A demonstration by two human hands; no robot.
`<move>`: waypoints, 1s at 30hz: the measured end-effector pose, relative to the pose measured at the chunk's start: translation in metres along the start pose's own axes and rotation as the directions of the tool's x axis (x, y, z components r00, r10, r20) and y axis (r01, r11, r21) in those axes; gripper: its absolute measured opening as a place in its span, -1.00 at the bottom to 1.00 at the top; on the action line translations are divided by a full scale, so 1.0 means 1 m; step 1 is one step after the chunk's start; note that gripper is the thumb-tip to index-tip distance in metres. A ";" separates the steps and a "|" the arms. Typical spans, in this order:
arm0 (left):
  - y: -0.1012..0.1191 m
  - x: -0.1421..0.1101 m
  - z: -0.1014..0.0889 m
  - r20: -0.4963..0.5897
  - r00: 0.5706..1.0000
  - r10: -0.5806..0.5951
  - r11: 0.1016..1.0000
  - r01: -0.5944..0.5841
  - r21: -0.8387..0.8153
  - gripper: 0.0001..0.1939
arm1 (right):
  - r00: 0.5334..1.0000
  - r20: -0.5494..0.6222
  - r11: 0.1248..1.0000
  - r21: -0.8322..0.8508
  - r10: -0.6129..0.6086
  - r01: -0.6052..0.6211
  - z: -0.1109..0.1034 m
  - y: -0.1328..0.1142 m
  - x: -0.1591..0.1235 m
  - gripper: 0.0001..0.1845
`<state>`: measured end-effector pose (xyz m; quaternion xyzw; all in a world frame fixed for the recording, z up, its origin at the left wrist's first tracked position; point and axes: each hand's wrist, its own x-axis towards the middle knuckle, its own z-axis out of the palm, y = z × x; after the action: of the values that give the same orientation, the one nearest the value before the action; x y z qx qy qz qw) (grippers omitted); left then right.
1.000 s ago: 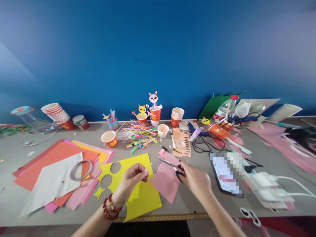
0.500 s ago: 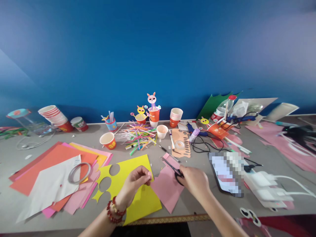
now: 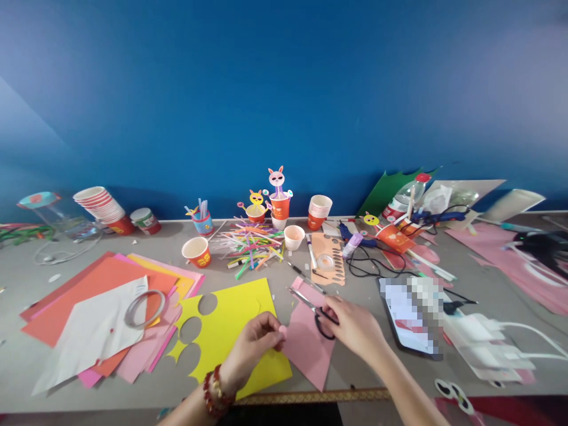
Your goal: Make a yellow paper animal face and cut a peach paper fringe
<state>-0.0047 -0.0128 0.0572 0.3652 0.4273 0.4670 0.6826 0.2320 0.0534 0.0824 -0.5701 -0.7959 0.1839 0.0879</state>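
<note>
Over the near edge of the grey table (image 3: 195,399), the left hand (image 3: 266,334) has thumb and fingertips closed on a small, rounded pink piece (image 3: 283,331). The right hand (image 3: 352,325) is wrapped around the black looped handles of the scissors (image 3: 319,313); their slim metal blades point away to the left, above the flat, angular pink sheet (image 3: 310,349). The piece is near that sheet's left side, over the smooth yellow sheet (image 3: 235,305), whose left part is cut through with round holes and ends in jagged points. Farther left, a grey ring (image 3: 128,310) lies on a creased white sheet (image 3: 84,331), with flat orange and pink sheets (image 3: 95,284) fanned beneath. Beyond the yellow sheet, thin, many-coloured straws (image 3: 251,245) make a loose, spiky heap between a red paper cup (image 3: 202,255) and a small, pale, round-rimmed cup (image 3: 294,238). Behind the scissors lies a thin orange sheet (image 3: 317,242) with a row of oval cutouts. Right of the right hand is a glossy, dark-edged phone (image 3: 403,319), lying flat.
</note>
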 end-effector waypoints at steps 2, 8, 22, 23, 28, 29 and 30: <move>0.002 0.000 0.001 -0.002 1.000 0.004 1.000 -0.004 -0.012 -0.70 | 0.999 -0.047 0.990 0.136 -0.022 0.029 0.001 -0.012 -0.006 -0.92; 0.008 0.002 0.006 0.013 1.000 0.021 0.999 -0.021 -0.042 -0.78 | 0.981 -0.022 0.728 0.667 -0.193 0.158 0.019 -0.058 -0.018 -0.81; 0.005 0.002 0.010 0.058 0.998 0.016 1.000 -0.014 -0.024 -0.72 | 0.991 -0.064 0.583 0.804 -0.116 0.120 0.036 -0.062 -0.012 -0.70; 0.004 0.002 0.010 0.059 0.998 0.015 0.999 -0.013 -0.036 -0.74 | 0.994 -0.060 0.560 0.822 -0.096 0.104 0.036 -0.061 -0.011 -0.70; 0.001 0.005 0.008 0.028 0.997 -0.075 0.974 0.079 -0.213 -0.83 | 0.999 -0.010 0.465 0.885 -0.039 0.027 0.038 -0.056 -0.010 -0.67; 0.000 0.006 0.008 0.046 0.994 -0.100 0.960 0.108 -0.259 -0.86 | 0.999 -0.004 0.457 0.889 -0.041 0.022 0.038 -0.056 -0.010 -0.66; -0.001 0.007 0.008 0.067 0.991 -0.114 0.946 0.129 -0.296 -0.87 | 0.999 -0.001 0.450 0.893 -0.045 0.021 0.038 -0.057 -0.010 -0.65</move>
<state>0.0045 -0.0068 0.0574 0.2417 0.3563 0.4744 0.7678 0.1725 0.0207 0.0704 -0.4217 -0.5932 0.5786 0.3681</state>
